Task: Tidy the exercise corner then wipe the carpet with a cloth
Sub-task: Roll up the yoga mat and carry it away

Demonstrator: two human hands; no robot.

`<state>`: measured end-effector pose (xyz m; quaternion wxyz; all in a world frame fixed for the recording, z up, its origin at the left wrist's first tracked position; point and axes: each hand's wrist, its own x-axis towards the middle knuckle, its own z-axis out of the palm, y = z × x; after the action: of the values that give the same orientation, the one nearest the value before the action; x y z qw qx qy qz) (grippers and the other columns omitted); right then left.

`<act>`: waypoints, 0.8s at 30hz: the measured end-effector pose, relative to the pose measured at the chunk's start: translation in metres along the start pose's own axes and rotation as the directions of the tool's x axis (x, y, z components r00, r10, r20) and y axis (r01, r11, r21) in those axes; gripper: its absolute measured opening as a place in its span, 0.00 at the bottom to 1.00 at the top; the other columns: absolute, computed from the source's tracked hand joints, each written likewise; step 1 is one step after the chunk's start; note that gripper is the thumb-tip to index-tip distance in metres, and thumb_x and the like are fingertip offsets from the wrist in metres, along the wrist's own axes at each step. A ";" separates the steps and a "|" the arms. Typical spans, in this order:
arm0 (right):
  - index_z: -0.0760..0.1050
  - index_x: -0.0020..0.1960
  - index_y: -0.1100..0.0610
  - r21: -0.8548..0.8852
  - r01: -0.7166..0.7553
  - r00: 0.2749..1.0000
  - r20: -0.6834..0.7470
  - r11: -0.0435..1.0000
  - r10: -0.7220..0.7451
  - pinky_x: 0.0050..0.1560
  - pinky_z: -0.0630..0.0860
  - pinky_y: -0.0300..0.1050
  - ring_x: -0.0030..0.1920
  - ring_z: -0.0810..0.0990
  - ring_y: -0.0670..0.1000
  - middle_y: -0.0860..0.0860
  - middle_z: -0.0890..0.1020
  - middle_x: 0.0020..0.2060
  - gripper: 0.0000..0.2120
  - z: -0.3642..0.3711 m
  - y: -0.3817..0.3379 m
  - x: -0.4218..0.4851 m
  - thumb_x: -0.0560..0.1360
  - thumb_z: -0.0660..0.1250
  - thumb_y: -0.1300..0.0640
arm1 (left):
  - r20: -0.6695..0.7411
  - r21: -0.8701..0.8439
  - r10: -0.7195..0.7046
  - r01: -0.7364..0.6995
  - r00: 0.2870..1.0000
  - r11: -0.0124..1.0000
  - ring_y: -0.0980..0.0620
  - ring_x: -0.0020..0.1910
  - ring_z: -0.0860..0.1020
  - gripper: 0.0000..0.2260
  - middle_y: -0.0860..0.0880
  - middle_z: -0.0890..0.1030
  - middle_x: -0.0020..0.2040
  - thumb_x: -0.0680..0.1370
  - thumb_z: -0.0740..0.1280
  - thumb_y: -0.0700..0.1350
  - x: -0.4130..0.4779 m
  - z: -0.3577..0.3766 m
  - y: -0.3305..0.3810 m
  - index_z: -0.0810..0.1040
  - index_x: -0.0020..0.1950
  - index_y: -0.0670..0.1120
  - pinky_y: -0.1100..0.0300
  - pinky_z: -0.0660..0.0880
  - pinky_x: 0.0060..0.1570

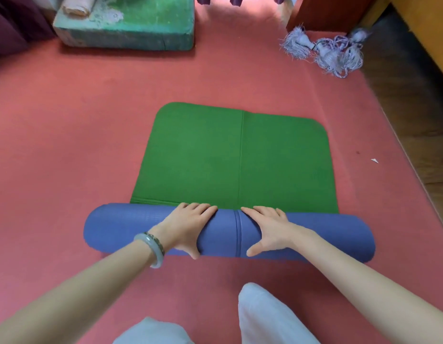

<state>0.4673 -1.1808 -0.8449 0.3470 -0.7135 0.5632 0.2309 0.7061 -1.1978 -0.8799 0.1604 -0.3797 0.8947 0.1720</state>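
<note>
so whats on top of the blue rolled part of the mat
Both hands: the left hand and right hand press on the roll. The carpet beneath it is covered.

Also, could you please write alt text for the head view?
The left hand and right hand press on a part-rolled yoga mat, blue outside, green inside, on a red carpet. A green cushion and purple tassels lie beyond.
</note>
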 end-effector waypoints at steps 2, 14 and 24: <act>0.37 0.76 0.47 -0.127 -0.023 0.992 -0.128 0.992 0.007 0.72 0.40 0.63 0.76 0.44 0.56 0.56 0.47 0.76 0.57 0.011 -0.002 -0.006 0.62 0.72 0.36 | 0.093 -0.130 -0.009 0.022 0.996 0.991 0.50 0.58 0.74 0.49 0.53 0.72 0.63 0.53 0.75 0.60 0.018 -0.019 -0.015 0.60 0.70 0.50 0.54 0.72 0.57; 0.42 0.75 0.44 -0.224 -0.039 0.987 -0.160 0.974 0.003 0.68 0.57 0.64 0.69 0.60 0.56 0.52 0.60 0.70 0.58 -0.021 0.016 0.030 0.56 0.75 0.42 | -0.238 -0.112 -0.123 0.099 0.963 0.989 0.44 0.71 0.63 0.50 0.44 0.64 0.73 0.57 0.75 0.60 0.000 -0.004 -0.002 0.59 0.74 0.46 0.48 0.53 0.72; 0.49 0.75 0.44 -0.006 -0.053 0.998 -0.019 0.999 0.052 0.68 0.60 0.57 0.70 0.60 0.58 0.54 0.62 0.70 0.52 -0.081 0.030 0.066 0.60 0.77 0.46 | -0.116 0.027 -0.219 0.224 0.969 0.974 0.44 0.69 0.67 0.60 0.46 0.67 0.71 0.48 0.78 0.60 0.050 -0.020 -0.017 0.57 0.74 0.43 0.41 0.61 0.68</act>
<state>0.4501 -1.2882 -0.8471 0.3332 -0.7017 0.5842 0.2351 0.6825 -1.2487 -0.8860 0.1357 -0.4830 0.8575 0.1135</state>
